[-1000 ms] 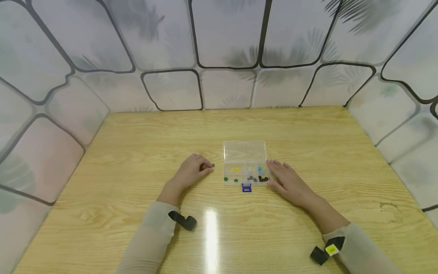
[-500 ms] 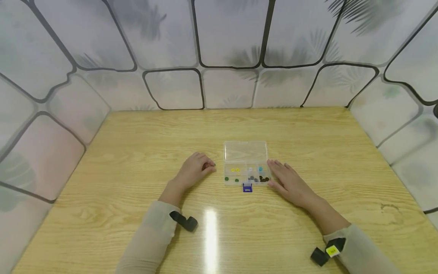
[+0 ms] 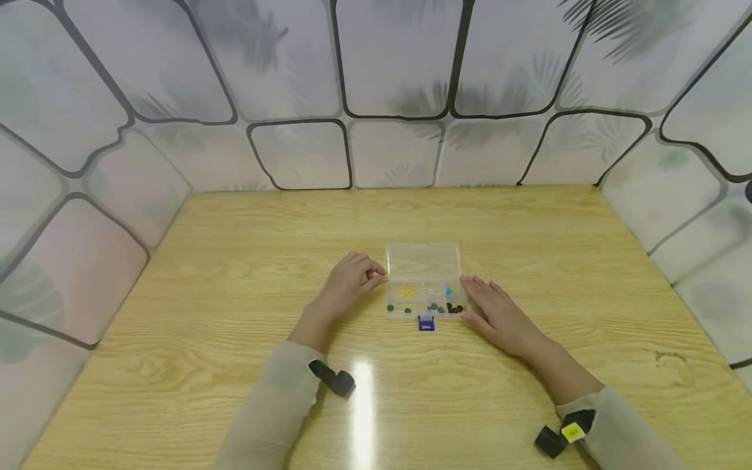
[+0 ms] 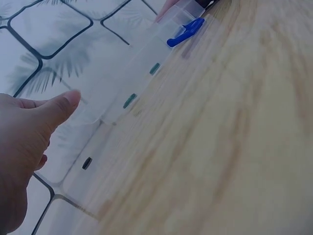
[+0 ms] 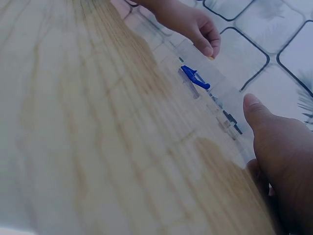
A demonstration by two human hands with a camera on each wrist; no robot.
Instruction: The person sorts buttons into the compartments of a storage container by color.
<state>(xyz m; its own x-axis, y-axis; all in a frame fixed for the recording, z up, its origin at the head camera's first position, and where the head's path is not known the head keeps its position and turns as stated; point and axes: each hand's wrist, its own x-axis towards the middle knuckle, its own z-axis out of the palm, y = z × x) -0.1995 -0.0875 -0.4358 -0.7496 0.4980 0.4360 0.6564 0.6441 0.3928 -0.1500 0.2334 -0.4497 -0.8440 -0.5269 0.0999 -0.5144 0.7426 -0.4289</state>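
My left hand (image 3: 346,287) is at the left edge of a clear plastic compartment box (image 3: 405,318), thumb and forefinger together. A tiny yellow piece (image 5: 211,58) shows between its fingertips in the right wrist view; its exact kind is too small to tell. My right hand (image 3: 499,316) lies with extended fingers against the box's right side. Inside the box are yellow ring-shaped pieces (image 3: 408,292), green discs (image 3: 390,307), grey pieces (image 3: 433,307), black pieces (image 3: 458,309) and a light blue one (image 3: 449,291). In the left wrist view, a dark disc (image 4: 87,163) sits beside the box.
The box's transparent lid (image 3: 423,261) is tipped back, and its blue latch (image 3: 426,323) points toward me. Beneath everything is a wood-grain table (image 3: 446,405). A patterned wall (image 3: 388,153) runs along the back and both sides.
My left hand has moved right and slightly away from me, reaching the box's left edge. The grey disc once visible by its fingertips no longer shows in the head view. My right hand stays in place.
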